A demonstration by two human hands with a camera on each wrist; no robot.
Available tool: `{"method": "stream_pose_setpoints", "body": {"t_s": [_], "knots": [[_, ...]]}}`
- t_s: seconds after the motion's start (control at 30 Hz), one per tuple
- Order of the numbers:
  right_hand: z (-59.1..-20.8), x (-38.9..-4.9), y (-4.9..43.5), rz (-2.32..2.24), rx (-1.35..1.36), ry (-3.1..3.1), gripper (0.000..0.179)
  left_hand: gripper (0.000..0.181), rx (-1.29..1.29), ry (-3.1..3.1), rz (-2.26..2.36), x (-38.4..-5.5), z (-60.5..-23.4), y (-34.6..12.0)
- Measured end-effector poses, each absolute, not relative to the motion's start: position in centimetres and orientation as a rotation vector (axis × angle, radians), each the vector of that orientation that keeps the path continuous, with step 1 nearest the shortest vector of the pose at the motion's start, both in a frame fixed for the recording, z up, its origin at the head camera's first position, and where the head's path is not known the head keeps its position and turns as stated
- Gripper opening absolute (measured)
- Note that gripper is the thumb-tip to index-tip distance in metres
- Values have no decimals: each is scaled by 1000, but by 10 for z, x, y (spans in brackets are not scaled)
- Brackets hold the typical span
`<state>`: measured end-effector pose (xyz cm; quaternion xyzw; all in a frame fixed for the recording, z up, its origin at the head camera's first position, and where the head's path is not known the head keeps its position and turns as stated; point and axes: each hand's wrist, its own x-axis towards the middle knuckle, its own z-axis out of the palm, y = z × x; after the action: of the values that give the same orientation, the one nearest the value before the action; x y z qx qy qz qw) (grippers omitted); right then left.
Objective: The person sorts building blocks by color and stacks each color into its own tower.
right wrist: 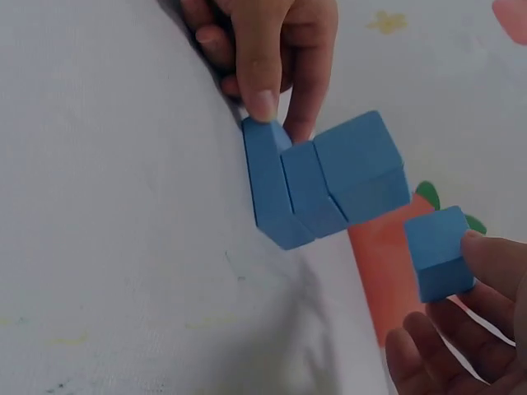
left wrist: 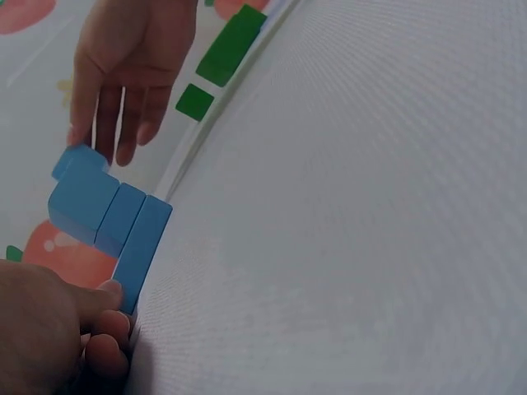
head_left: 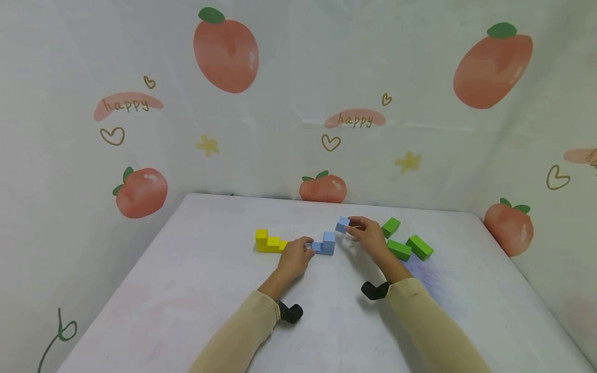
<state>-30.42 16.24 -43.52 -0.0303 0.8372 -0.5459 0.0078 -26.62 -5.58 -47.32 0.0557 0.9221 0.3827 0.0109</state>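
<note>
My left hand (head_left: 294,256) is low at the table, its thumb and fingers pinching the left end of a long blue block (right wrist: 268,185) that lies flat. At that block's right end, a thin blue block (right wrist: 311,189) and a larger blue cube (right wrist: 362,164) are stacked on it. Up and to the right of this stack, my right hand (head_left: 370,238) holds a loose blue cube (head_left: 342,224) between thumb and fingertips. The right wrist view shows a gap between the held cube (right wrist: 440,255) and the stack.
Left of my left hand sits a stepped yellow block arrangement (head_left: 268,244), partly hidden by that hand. Several green blocks lie beyond my right hand, among them one at the back (head_left: 391,227) and one farther right (head_left: 420,247). A printed curtain (head_left: 280,129) hangs behind the white table (head_left: 210,290).
</note>
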Motion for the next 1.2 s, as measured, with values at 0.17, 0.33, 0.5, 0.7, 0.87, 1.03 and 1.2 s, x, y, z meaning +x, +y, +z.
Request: {"method": "stream_pose_setpoints", "body": {"t_s": [0.17,0.33,0.5,0.7,0.87,1.03,1.2], "knots": [[-429,-298,158,-1713,-139,2596,39,34,174,2885,1185,-266,-474,-56],[-425,-292,153,-1686,-210,2604,39,34,174,2887,1187,-266,-473,-55],[-422,-286,147,-1650,-272,2630,38,34,180,2899,1184,-265,-473,-55],[-421,-283,143,-1632,-342,2649,37,34,172,2905,1179,-265,-473,-55],[-421,-282,141,-1628,-367,2646,38,35,161,2900,1177,-264,-471,-55],[-422,-281,139,-1620,-392,2643,37,35,155,2895,1178,-264,-470,-55],[-421,-280,138,-1600,-385,2647,38,34,163,2895,1178,-264,-470,-55]]}}
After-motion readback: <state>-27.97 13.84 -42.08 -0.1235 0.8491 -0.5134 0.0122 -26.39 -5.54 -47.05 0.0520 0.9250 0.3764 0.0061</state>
